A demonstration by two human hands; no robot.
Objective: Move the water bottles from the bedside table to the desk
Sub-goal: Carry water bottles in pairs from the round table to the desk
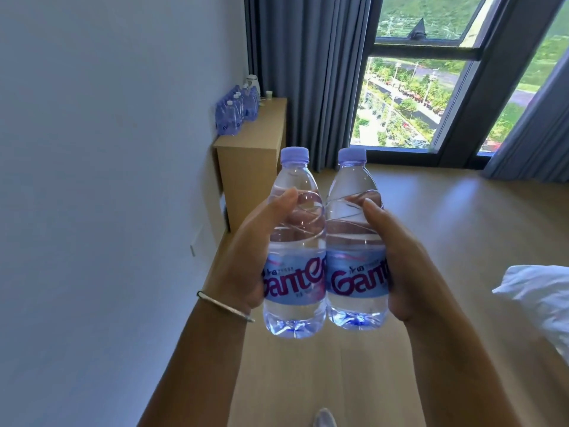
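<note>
I carry two clear water bottles with pale purple caps and blue labels, upright and side by side in front of me. My left hand (246, 257) grips the left bottle (294, 241) around its middle. My right hand (397, 257) grips the right bottle (354, 238) the same way. The two bottles touch each other. Ahead on the left, a light wooden desk (261, 134) stands against the wall. Several more bottles (235, 110) of the same kind stand in a row along the desk's wall side.
A white kettle (253, 83) and a small cup (269, 94) stand at the desk's far end. Grey curtains (308, 72) and a tall window (431, 87) close off the far side. Wooden floor (446, 226) stretches ahead. White bedding (542, 300) juts in at the right.
</note>
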